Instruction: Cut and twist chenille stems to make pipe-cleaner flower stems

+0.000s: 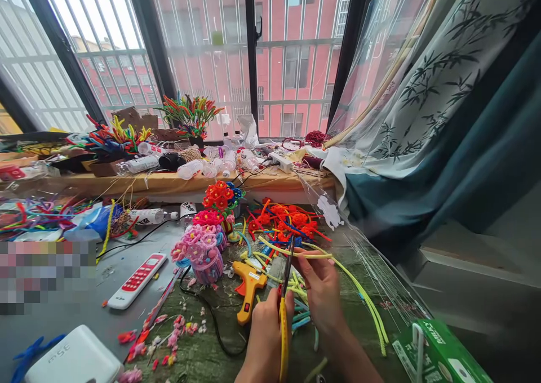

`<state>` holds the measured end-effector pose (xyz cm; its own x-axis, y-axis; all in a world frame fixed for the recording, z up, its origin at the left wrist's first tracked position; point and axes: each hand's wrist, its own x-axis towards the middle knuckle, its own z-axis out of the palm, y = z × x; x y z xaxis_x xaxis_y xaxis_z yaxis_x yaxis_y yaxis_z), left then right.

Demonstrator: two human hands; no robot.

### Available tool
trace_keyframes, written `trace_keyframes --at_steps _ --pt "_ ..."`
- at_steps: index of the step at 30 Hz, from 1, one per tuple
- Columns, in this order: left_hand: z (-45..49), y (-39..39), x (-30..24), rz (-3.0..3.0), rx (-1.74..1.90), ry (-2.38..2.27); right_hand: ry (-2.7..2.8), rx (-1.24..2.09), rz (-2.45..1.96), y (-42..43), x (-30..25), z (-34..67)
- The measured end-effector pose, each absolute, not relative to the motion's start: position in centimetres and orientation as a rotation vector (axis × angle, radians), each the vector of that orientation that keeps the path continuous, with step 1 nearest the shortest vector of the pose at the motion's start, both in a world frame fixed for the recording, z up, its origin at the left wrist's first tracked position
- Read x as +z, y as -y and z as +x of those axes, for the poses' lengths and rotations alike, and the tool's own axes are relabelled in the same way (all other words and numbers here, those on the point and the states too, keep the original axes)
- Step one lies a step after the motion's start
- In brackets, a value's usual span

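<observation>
My left hand [267, 322] is closed around scissors [283, 338] with a yellow handle and dark blades that point up and away. In my right hand [323, 287], a pale yellow pipe cleaner [315, 256] is pinched between the fingers, its length crossing at the blades. Longer yellow pipe cleaners [363, 294] curve down to the right of that hand. Left of my left hand lies a yellow glue gun [250, 284] with an orange trigger. Beyond the hands is a heap of red-orange pipe-cleaner flowers [296, 219].
Pink pipe-cleaner flowers stand in a striped pot [208, 266]. A black cord [211, 307] loops over the table. At the left are a white remote [137, 281] and a white box [74, 357]. A green box [443, 352] sits front right. Plastic bottles [190, 169] lie along the windowsill.
</observation>
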<state>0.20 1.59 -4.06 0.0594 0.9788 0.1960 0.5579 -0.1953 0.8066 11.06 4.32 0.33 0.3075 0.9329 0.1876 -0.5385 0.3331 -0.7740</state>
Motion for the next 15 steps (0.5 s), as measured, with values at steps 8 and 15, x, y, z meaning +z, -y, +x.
trace_keyframes --at_steps 8,15 --pt "0.39 -1.88 -4.74 1.819 1.037 -1.542 0.723 1.072 -0.642 -4.30 0.41 11.03" --pt "0.25 -1.66 -4.02 1.831 1.026 -1.554 0.749 1.065 -0.632 -4.46 0.25 11.18"
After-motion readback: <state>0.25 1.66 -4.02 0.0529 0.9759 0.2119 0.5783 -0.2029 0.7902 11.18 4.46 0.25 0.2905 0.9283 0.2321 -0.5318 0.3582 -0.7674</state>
